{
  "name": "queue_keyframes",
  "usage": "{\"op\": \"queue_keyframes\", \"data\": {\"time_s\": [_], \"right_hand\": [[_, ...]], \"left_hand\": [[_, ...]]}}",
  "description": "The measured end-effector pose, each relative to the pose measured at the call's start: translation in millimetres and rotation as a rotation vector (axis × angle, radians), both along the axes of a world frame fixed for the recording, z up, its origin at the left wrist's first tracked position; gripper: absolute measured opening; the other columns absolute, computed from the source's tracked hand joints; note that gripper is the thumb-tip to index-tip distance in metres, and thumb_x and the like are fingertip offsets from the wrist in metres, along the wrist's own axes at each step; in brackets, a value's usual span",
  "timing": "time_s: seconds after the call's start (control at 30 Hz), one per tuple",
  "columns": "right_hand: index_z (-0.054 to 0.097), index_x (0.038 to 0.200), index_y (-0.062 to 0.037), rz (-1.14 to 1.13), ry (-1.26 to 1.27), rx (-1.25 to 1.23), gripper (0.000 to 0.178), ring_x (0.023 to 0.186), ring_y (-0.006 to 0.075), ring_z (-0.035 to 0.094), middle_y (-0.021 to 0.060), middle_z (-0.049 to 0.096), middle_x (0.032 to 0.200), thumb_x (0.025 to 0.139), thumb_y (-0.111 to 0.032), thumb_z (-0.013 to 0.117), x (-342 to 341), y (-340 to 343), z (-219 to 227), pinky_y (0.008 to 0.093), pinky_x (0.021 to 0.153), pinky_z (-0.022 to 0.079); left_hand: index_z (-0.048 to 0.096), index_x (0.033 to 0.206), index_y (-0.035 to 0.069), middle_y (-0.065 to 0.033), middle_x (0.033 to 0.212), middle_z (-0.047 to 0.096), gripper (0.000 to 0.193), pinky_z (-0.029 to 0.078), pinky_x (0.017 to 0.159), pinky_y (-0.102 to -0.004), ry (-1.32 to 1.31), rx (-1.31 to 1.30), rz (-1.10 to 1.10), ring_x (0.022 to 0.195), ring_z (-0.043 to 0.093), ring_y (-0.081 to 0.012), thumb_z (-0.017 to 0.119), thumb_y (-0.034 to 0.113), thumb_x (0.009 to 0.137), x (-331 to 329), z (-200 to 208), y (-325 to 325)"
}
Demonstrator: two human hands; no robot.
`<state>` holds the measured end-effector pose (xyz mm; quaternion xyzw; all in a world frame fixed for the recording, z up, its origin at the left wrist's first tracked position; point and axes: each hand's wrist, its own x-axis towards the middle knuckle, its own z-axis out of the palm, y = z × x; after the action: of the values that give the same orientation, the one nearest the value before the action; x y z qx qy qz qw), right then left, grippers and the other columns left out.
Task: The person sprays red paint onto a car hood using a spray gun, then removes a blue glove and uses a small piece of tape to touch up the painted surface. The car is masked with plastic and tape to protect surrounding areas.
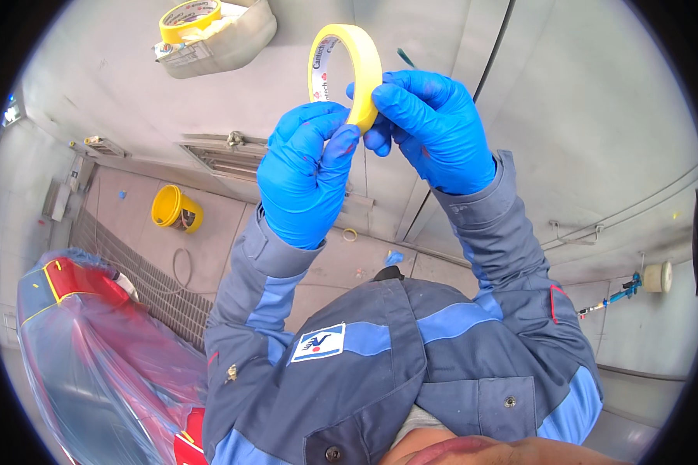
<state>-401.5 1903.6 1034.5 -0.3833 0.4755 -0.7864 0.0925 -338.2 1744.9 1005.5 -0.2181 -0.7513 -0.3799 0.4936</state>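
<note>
A roll of yellow masking tape (368, 74) is held up in front of me, its white cardboard core turned partly toward the view. My left hand (306, 167), in a blue glove, pinches the roll's lower edge between thumb and fingers. My right hand (434, 128), gloved the same way, grips the roll's right side, with the thumb on its outer face and a fingertip showing inside the ring. Whether a tape end is lifted between the hands cannot be made out.
A wall-mounted grey holder (225, 43) bears another yellow tape roll (190, 19). Below stand a yellow bucket (176, 209) and a floor grate (143, 260). At the left is a red part under plastic film (108, 349). A blue-handled tool (624, 291) hangs at the right wall.
</note>
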Motion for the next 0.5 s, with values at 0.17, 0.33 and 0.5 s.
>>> {"op": "queue_keyframes", "data": {"time_s": [0.17,0.33,0.5], "right_hand": [[0.064,0.110,0.0066,0.021,0.017,0.078,0.031,0.068,0.0173,0.063,0.0131,0.067,0.087,0.095,-0.021,0.061,-4,3,-2,0.0286,0.059,0.050],[0.063,0.111,0.0072,0.071,-0.044,0.022,0.033,0.069,0.0171,0.063,0.0126,0.067,0.087,0.095,-0.022,0.061,-1,4,-9,0.0285,0.061,0.051],[0.063,0.113,0.0050,0.063,-0.080,0.051,0.030,0.070,0.0175,0.065,0.0146,0.068,0.088,0.094,-0.017,0.064,-2,8,-10,0.0281,0.063,0.054]], "left_hand": [[0.066,0.100,0.003,-0.0127,0.101,0.064,0.016,0.052,0.076,-0.0316,0.013,-0.057,0.064,0.090,0.064,-0.0248,0.071,0.005,0.085,2,-5,3],[0.066,0.100,0.003,-0.0128,0.102,0.064,0.015,0.053,0.076,-0.0323,-0.003,0.009,0.007,0.091,0.064,-0.0251,0.070,0.006,0.086,4,-7,3],[0.066,0.100,0.003,-0.0126,0.102,0.064,0.014,0.053,0.076,-0.0331,0.022,-0.072,0.078,0.090,0.064,-0.0256,0.070,0.007,0.087,3,-12,8]]}}
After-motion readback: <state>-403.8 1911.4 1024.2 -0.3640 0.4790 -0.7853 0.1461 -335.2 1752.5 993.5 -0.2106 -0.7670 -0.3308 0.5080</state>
